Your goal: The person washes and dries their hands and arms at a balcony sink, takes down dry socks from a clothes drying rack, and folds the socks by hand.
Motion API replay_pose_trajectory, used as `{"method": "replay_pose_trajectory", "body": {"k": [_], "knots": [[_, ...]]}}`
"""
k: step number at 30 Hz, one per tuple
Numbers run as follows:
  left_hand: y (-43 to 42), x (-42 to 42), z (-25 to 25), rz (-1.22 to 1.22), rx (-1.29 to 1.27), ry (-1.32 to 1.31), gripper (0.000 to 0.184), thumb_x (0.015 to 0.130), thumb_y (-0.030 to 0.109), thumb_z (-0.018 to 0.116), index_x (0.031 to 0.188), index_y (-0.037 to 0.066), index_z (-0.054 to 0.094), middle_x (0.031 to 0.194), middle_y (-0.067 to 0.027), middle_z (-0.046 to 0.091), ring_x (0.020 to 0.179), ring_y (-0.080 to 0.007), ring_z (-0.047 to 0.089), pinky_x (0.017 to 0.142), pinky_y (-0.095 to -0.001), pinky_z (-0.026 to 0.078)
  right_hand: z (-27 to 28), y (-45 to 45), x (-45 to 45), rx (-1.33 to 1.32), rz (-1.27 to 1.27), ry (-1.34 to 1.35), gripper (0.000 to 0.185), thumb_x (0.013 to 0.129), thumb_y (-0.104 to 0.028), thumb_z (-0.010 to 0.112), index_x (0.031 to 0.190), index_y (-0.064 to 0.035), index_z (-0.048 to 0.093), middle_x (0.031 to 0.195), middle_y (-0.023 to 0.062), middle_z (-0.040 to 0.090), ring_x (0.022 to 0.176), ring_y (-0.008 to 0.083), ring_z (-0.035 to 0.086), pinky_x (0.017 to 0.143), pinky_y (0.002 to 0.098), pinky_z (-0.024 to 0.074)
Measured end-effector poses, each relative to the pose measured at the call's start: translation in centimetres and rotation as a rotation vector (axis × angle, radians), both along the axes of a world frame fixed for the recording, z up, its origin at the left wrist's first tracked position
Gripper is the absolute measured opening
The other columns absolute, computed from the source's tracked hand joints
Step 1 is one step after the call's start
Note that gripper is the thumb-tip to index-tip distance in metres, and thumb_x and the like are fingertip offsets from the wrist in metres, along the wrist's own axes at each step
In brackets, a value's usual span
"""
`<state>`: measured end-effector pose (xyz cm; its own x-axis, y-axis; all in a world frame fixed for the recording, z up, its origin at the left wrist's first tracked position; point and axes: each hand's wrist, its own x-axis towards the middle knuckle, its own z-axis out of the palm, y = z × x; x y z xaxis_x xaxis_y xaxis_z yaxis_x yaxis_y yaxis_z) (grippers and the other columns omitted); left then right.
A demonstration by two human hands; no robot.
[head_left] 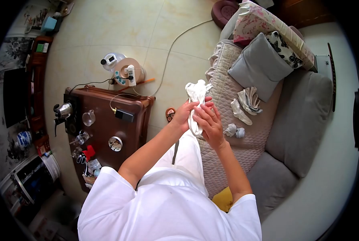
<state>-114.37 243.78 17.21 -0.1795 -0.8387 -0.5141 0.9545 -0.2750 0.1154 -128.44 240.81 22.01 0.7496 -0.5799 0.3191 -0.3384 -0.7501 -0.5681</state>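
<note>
White socks (pixel 196 93) are held upright in front of my body, over my legs. My left hand (pixel 183 115) is closed around their left side, thumb across the fabric. From the right, my right hand (pixel 211 125) presses its fingers and thumb against the lower part, closed on it too. How many socks are in the bundle I cannot tell. On the sofa to the right lie a pile of white socks (pixel 250 99), a loose white sock (pixel 240 112) beside it, and a balled pair of socks (pixel 233 131) closer to me.
The quilted sofa (pixel 231 160) runs along my right, with grey cushions (pixel 262 64). At left stands a brown table (pixel 101 114) carrying a glass pitcher (pixel 88 118), a black adapter (pixel 124 115) and a round tin (pixel 115 143). A power cord (pixel 169 52) crosses the floor. A slipper (pixel 170 114) lies near the table.
</note>
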Motion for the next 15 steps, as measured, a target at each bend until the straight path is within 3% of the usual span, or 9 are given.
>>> {"method": "replay_pose_trajectory", "body": {"k": [3,4,7,8,11,12,15], "knots": [[0.1,0.6,-0.2,0.010,-0.011,0.040,0.038,0.091,0.008,0.039,0.128,-0.004,0.036,0.127,-0.0173,0.047,0.111,-0.0265,0.052,0.095,-0.0381,0.045,-0.3,-1.0,-0.2,0.381,0.034,-0.222,0.020,0.070,-0.007,0.065,0.090,-0.0089,0.061,0.092,0.0037,0.064,0.093,0.0219,0.060,0.093,0.0397,0.0365],[0.2,0.9,0.1,0.009,-0.022,0.043,0.038,0.091,0.009,0.040,0.127,-0.004,0.037,0.126,-0.0174,0.047,0.110,-0.0264,0.052,0.094,-0.0377,0.045,-0.1,-1.2,-0.1,0.400,-0.018,-0.256,0.014,0.069,-0.006,0.065,0.082,-0.0070,0.059,0.081,0.0036,0.063,0.080,0.0216,0.061,0.085,0.0360,0.0406],[0.4,1.4,0.8,-0.106,-0.063,-0.104,0.034,0.091,0.006,0.041,0.124,-0.001,0.040,0.123,-0.0168,0.050,0.108,-0.0275,0.054,0.091,-0.0392,0.047,-0.6,-1.2,-0.8,0.598,-0.020,-0.031,0.018,0.066,-0.008,0.068,0.081,-0.0053,0.058,0.081,0.0053,0.063,0.078,0.0234,0.059,0.081,0.0334,0.0421],[0.5,1.2,0.8,-0.127,-0.083,-0.227,0.035,0.092,0.009,0.044,0.126,0.003,0.039,0.121,-0.0138,0.052,0.106,-0.0246,0.055,0.090,-0.0369,0.047,-0.6,-1.3,-0.6,0.563,-0.074,0.068,0.019,0.068,-0.009,0.069,0.080,-0.0032,0.056,0.074,0.0067,0.062,0.068,0.0193,0.059,0.068,0.0304,0.0443],[1.6,0.6,-0.3,-0.082,-0.021,-0.307,0.035,0.093,0.012,0.045,0.127,0.007,0.040,0.115,-0.0093,0.054,0.103,-0.0195,0.056,0.086,-0.0334,0.048,-1.1,-1.9,0.4,1.091,-0.314,-0.119,0.018,0.072,-0.011,0.069,0.080,-0.0020,0.056,0.067,0.0080,0.060,0.058,0.0132,0.057,0.056,0.0283,0.0431],[1.5,0.6,0.8,-0.051,0.030,-0.207,0.037,0.093,0.015,0.048,0.128,0.008,0.040,0.110,-0.0053,0.055,0.099,-0.0147,0.056,0.083,-0.0299,0.049,-1.4,-2.1,0.5,1.013,-0.313,-0.081,0.019,0.075,-0.011,0.069,0.083,-0.0010,0.055,0.063,0.0088,0.060,0.056,0.0080,0.055,0.050,0.0261,0.0414],[1.7,0.5,0.6,-0.045,-0.080,-0.262,0.039,0.092,0.013,0.050,0.128,0.007,0.038,0.110,-0.0054,0.055,0.099,-0.0142,0.056,0.083,-0.0301,0.048,-1.1,-2.2,0.9,0.931,-0.332,0.043,0.020,0.075,-0.011,0.069,0.086,-0.0006,0.055,0.061,0.0083,0.060,0.055,0.0132,0.058,0.052,0.0266,0.0431]]}}
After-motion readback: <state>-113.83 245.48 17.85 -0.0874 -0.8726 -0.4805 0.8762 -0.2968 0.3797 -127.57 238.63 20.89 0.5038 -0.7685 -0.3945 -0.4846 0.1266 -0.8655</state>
